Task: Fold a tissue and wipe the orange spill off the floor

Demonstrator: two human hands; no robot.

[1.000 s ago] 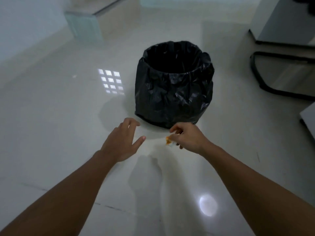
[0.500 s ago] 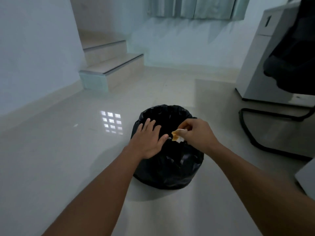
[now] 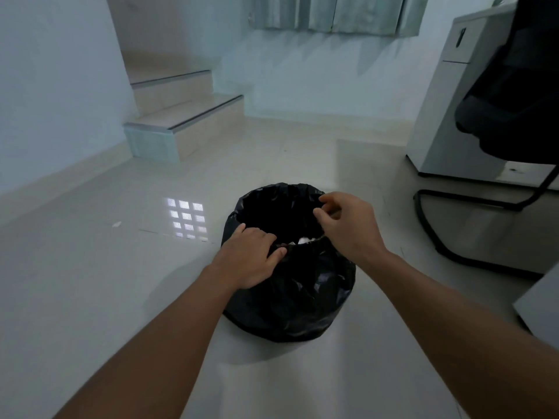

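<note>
A round bin lined with a black bag [image 3: 290, 297] stands on the glossy pale floor [image 3: 121, 282] in front of me. My left hand [image 3: 251, 258] rests on its near rim, with the fingers curled over the bag's edge. Over the bin's mouth, toward its right side, hovers my right hand [image 3: 348, 225]; its fingers are loosely bent and hold nothing I can see. Something white, probably the tissue [image 3: 302, 239], shows inside the bin just behind the near rim. No orange spill shows on the floor in this view.
Tiled steps [image 3: 187, 122] rise at the back left. On the right, a black chair [image 3: 514, 116] with a looped floor frame [image 3: 453, 231] stands before a white cabinet [image 3: 447, 101]. A white corner [image 3: 541, 303] juts in at the right edge. A small pale scrap [image 3: 116, 224] lies far left.
My right hand lifted the orange-stained tissue from the floor to over the bin and no longer holds it. My left hand moved onto the bin's near rim. My view tilted up.
</note>
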